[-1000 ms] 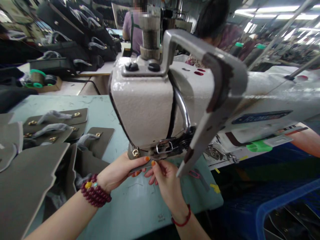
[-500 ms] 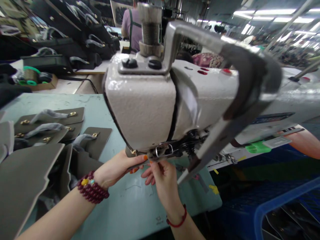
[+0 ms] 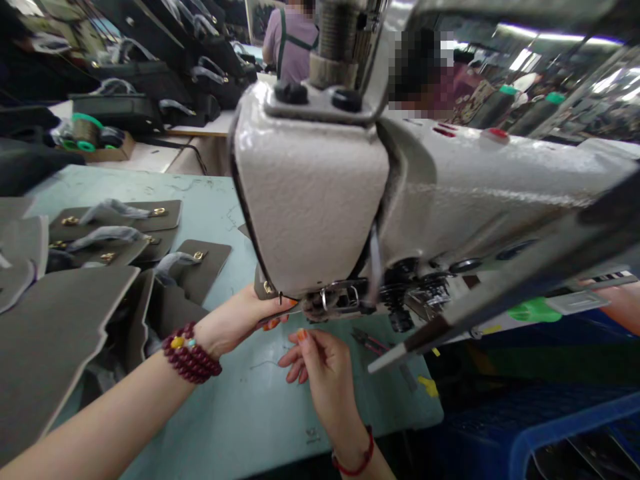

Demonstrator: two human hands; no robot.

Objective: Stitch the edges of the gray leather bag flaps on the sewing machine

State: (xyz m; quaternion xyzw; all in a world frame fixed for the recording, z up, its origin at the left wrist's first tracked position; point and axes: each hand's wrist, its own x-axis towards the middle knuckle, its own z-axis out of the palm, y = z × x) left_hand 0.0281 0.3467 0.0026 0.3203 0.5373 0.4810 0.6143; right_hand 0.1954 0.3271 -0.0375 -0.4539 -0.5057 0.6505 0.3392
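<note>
A white industrial sewing machine point(image 3: 310, 193) fills the middle of the view, its needle area partly hidden by its own head. My left hand point(image 3: 245, 313) pinches the edge of a grey-brown bag panel point(image 3: 263, 285) with a gold fitting, at the left of the machine's foot. Most of that panel is hidden behind the machine head. My right hand point(image 3: 327, 373) hovers just below the foot, over the table, its thumb and fingers apart and nothing visible in them. Close to its right lie thread snips point(image 3: 369, 341), partly covered by the machine's lever.
Grey-brown bag panels point(image 3: 205, 257) with plastic-wrapped handles lie on the pale green table point(image 3: 225, 407) at left. A blue crate point(image 3: 520, 440) stands at lower right. Black bags point(image 3: 115, 110) and a box of thread spools point(image 3: 107, 147) are behind. A person point(image 3: 295, 40) works beyond.
My right hand has come away from the panel's edge, downward, and its fingers have opened. My left hand keeps its hold. The view has shifted, bringing the machine head closer.
</note>
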